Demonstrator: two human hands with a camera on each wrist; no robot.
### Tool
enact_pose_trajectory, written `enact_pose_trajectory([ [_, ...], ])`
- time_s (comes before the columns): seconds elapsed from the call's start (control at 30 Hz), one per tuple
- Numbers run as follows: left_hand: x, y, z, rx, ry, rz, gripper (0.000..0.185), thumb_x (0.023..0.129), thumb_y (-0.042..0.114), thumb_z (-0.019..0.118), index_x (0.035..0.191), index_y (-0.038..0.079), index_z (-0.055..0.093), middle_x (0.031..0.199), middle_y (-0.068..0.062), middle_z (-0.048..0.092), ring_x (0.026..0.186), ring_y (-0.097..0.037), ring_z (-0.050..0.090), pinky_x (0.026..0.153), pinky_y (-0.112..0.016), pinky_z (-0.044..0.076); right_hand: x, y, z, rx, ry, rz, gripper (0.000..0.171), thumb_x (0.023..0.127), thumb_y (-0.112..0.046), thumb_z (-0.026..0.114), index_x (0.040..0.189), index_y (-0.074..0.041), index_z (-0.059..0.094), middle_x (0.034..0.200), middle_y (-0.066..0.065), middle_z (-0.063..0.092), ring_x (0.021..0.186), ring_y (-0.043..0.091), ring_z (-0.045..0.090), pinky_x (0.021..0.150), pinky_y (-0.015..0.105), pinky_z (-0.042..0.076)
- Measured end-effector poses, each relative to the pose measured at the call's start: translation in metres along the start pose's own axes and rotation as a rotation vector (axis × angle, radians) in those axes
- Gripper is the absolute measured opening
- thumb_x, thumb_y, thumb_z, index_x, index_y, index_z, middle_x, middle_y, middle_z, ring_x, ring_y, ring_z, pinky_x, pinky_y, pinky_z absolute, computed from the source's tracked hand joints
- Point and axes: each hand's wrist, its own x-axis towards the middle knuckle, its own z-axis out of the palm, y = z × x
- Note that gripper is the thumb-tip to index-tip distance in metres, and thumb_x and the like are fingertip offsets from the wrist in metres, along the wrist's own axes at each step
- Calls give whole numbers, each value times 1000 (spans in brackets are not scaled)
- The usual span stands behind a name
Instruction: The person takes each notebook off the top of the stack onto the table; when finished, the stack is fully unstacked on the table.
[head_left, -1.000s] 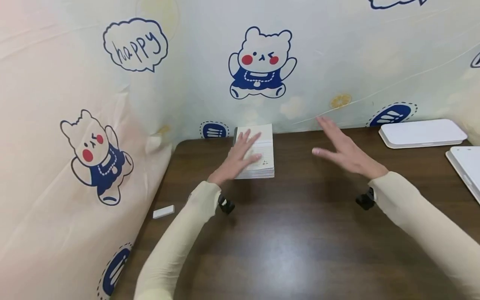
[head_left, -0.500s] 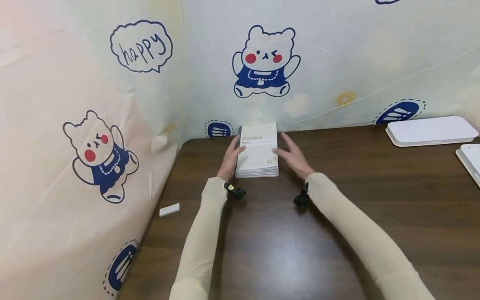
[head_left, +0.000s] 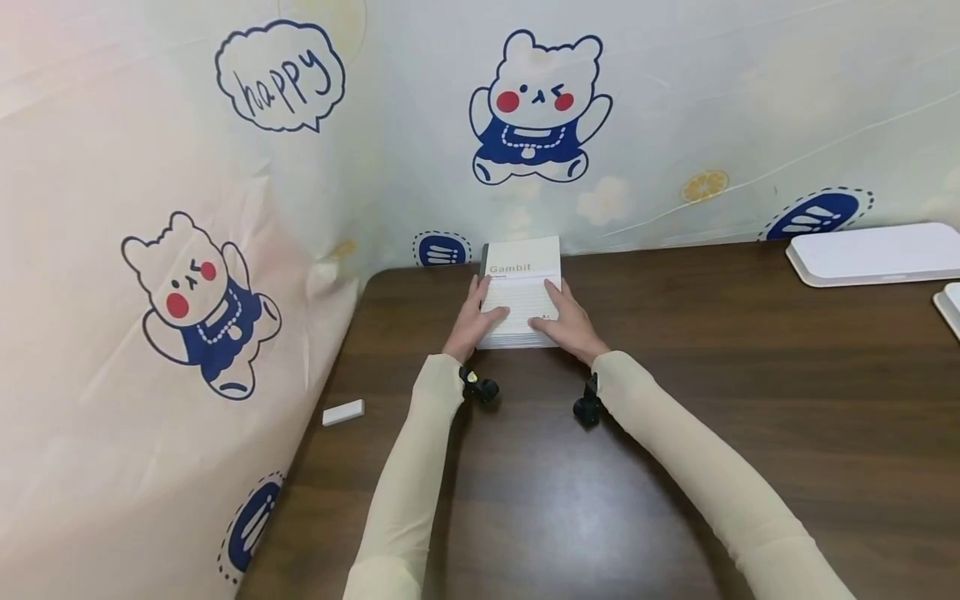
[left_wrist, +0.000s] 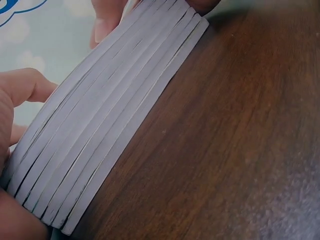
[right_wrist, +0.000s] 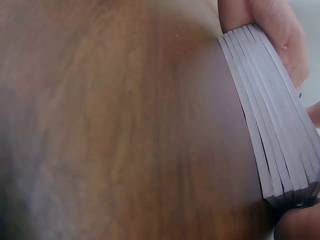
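Tabletop: hands flanking notebook stack

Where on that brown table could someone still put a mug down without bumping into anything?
The widest bare wood lies to the right of the right hand, up to the white trays at the far right edge. The near table between the two sleeves is bare too. It is crowded at the back corner, where both hands grip the stack of notebooks, the left hand beside the curtain.
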Motion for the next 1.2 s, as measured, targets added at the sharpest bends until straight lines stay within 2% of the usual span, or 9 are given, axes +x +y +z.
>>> enact_pose_trajectory([
  [0.33,-2,5,1,90,5,-11,80,89,26,62,156,23,19,165,7,-2,152,-19,3,123,-47,12,-2,1,2,-28,-32,2,83,92,-32,60,157,-18,9,164,12,-10,151,35,5,119,55,20],
  [0.43,-2,10,-2,60,16,-16,76,89,26,62,155,22,23,165,8,1,152,-18,5,123,-45,13,-3,0,2,-27,-31,-9,83,92,-30,59,157,-16,9,163,13,-10,151,35,5,119,56,19],
  [0.53,-2,18,-6,-15,52,8,68,91,21,62,152,20,31,164,7,9,152,-16,8,123,-41,13,-4,-2,2,-22,-28,-15,84,92,-31,59,157,-16,8,164,11,-11,151,33,5,119,54,20],
  [0.7,-4,39,-6,-130,106,44,58,92,12,62,146,17,44,161,1,24,150,-16,17,123,-37,18,-4,-2,0,-29,-20,-16,86,91,-32,59,157,-15,7,164,8,-11,151,31,5,120,52,20],
  [0.77,-5,46,-4,-91,104,31,56,91,10,63,144,17,46,159,-3,31,147,-19,25,120,-38,25,-4,-1,0,-37,-16,-19,86,91,-33,60,157,-15,7,164,8,-10,151,32,6,120,52,20],
  [0.87,-6,51,-1,32,94,11,56,89,7,64,142,18,49,153,-7,40,141,-23,37,116,-40,33,-4,-1,-1,-40,-14,-21,86,90,-33,60,157,-15,8,164,8,-9,151,32,7,120,52,21],
  [0.97,-7,50,0,96,100,3,55,87,3,66,139,18,53,150,-7,45,137,-23,41,115,-40,34,-4,0,-1,-41,-15,-26,86,90,-33,60,157,-17,8,164,9,-9,151,33,8,119,53,21],
  [1.1,-7,44,-7,-18,117,23,57,84,-4,66,136,16,55,149,-10,45,137,-24,41,113,-39,36,-5,0,-2,-74,-20,-39,85,93,-43,58,157,-19,7,164,12,-7,150,36,6,119,56,19],
  [1.2,-8,37,-27,-95,116,47,60,81,-8,65,136,12,55,150,-12,43,137,-26,40,110,-39,40,-5,0,-3,-105,-33,-60,82,96,-48,51,157,-16,7,163,14,-7,151,36,5,119,56,19],
])
